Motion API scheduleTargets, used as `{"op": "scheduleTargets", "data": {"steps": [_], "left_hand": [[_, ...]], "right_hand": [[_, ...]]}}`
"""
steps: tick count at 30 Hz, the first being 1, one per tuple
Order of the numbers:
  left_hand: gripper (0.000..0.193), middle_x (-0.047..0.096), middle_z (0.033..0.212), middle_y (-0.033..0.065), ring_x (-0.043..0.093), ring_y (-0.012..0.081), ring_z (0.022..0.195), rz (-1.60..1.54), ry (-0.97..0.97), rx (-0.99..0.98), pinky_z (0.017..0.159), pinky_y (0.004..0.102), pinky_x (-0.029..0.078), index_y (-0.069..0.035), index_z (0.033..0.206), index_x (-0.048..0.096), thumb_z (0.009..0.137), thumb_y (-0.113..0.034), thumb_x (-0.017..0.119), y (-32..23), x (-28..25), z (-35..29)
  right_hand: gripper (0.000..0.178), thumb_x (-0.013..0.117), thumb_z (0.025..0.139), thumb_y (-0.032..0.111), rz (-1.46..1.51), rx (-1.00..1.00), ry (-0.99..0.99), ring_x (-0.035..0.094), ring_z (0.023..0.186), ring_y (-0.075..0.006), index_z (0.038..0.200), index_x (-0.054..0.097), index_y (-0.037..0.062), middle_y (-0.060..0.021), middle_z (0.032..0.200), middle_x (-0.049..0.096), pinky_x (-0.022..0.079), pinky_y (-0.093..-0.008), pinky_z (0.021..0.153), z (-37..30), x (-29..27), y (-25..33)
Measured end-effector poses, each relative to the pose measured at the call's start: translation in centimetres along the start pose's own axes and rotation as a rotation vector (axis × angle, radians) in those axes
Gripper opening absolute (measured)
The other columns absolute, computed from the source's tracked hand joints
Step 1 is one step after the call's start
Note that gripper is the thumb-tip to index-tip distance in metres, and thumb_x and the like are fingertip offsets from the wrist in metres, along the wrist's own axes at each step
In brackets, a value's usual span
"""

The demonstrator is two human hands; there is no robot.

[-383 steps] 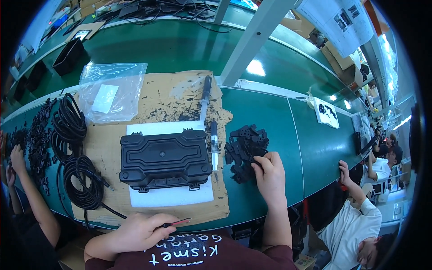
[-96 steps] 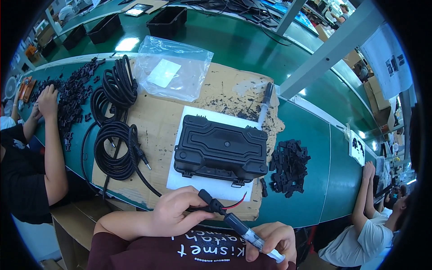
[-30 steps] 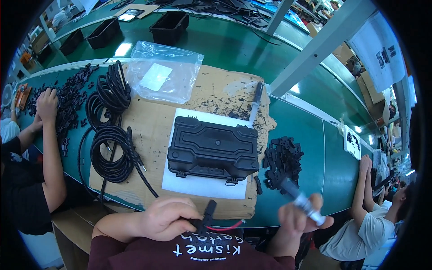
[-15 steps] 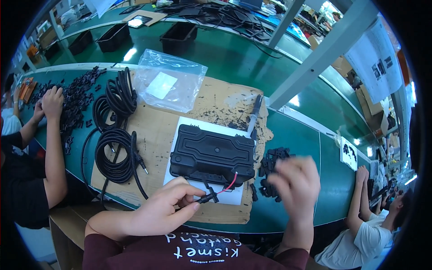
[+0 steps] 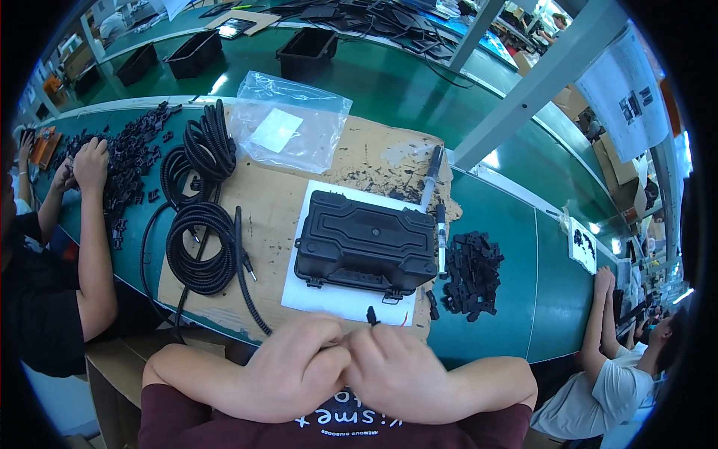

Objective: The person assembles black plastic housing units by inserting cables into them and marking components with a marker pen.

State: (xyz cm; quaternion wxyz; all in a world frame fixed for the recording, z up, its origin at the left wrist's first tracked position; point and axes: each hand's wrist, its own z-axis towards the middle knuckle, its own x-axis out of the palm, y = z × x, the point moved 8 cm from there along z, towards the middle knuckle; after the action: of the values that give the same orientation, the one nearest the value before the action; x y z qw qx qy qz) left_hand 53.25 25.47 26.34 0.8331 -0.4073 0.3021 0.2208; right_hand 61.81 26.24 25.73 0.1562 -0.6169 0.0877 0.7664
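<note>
Two hands meet over a small black part at the near edge

The left hand (image 5: 295, 370) is closed, fingers bent, at the middle of the near edge of the green surface (image 5: 501, 206); a black ribbed cable (image 5: 255, 313) runs into it. The right hand (image 5: 400, 370) touches it, curled closed about a small black part (image 5: 372, 316) that pokes up behind the knuckles; both sets of fingertips are hidden. A thin red wire (image 5: 406, 319) shows just right of that part.

Beyond the hands, a black case (image 5: 366, 241) rests on a white pad (image 5: 299, 295), itself on stained cardboard (image 5: 269, 202). Coils of the cable lie along the cardboard's left edge, a clear bag (image 5: 318, 123) at its far edge. Two syringes lie near its right edge. A heap of black pieces (image 5: 473, 277) sits just beyond. Toward the surface's left end, a co-worker's hands (image 5: 91, 166) are at more pieces.
</note>
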Motion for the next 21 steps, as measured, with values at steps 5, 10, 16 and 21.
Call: {"op": "scheduleTargets", "data": {"steps": [5, 10, 16, 21], "left_hand": [[0.024, 0.063, 0.085, 0.0033, 0.065, 0.0188, 0.078, -0.297, -0.158, 0.36, 0.056, 0.0329, 0.043, -0.009, 0.074, 0.056, 0.073, -0.013, 0.08, -1.0, -3.5, -2.9], [0.021, 0.059, 0.076, 0.0063, 0.058, 0.0235, 0.065, -0.196, -0.04, -0.053, 0.052, 0.0321, 0.041, -0.005, 0.072, 0.055, 0.077, -0.009, 0.076, 6.7, 0.7, -1.9], [0.021, 0.056, 0.096, 0.0137, 0.057, 0.0297, 0.088, -0.192, -0.11, -0.247, 0.074, 0.0373, 0.045, -0.001, 0.093, 0.056, 0.079, -0.008, 0.071, 9.4, 0.7, -2.3], [0.043, 0.048, 0.126, 0.0227, 0.051, 0.0361, 0.115, -0.13, -0.122, -0.276, 0.096, 0.0414, 0.042, 0.003, 0.118, 0.051, 0.082, -0.009, 0.07, 9.7, 0.4, -1.8]], "right_hand": [[0.018, 0.062, 0.076, 0.002, 0.466, 0.259, -0.064, 0.058, 0.074, -0.0312, 0.093, 0.056, 0.0011, -0.0129, 0.082, 0.055, 0.05, -0.0372, 0.062, 0.5, -3.2, -7.1], [0.019, 0.07, 0.076, -0.006, 0.699, 0.39, -0.162, 0.06, 0.072, -0.0229, 0.089, 0.058, 0.002, -0.0096, 0.085, 0.062, 0.047, -0.0306, 0.064, 1.2, -2.8, -11.8], [0.023, 0.069, 0.075, -0.008, 0.678, 0.291, -0.218, 0.059, 0.07, -0.0302, 0.092, 0.054, -0.0019, -0.015, 0.084, 0.058, 0.049, -0.0356, 0.06, 1.3, -1.3, -11.5], [0.023, 0.069, 0.075, -0.008, 0.659, 0.306, -0.208, 0.06, 0.072, -0.0311, 0.092, 0.054, -0.002, -0.0154, 0.083, 0.059, 0.05, -0.0358, 0.062, 1.5, -0.4, -11.2]]}}
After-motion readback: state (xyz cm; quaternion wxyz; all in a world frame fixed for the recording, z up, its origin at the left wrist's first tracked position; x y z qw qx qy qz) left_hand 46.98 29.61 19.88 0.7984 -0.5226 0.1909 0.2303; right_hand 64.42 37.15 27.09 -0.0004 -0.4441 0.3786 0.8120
